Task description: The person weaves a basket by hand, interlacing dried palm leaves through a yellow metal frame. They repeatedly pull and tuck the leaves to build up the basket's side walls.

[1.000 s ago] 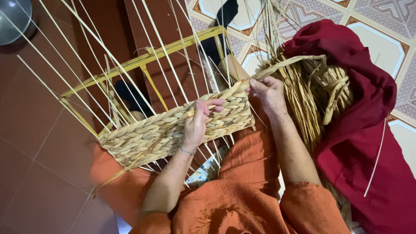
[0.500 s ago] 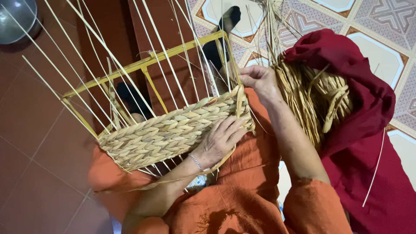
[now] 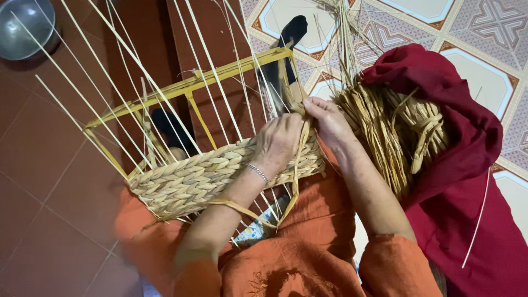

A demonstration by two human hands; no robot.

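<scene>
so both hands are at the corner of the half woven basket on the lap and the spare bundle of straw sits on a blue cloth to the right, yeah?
Not quite: the cloth under the straw bundle is dark red, not blue, as the head view shows. The rest holds: the left hand and right hand are both at the corner of the half-woven basket on the lap.

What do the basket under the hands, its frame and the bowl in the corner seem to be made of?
The basket looks woven from dried plant fibre, maybe seagrass or straw: tan, matte, twisted strands. Its frame seems to be painted metal or wood, yellow, straight and thin; which one cannot be told. The bowl looks like metal, grey with a dull shine.
</scene>
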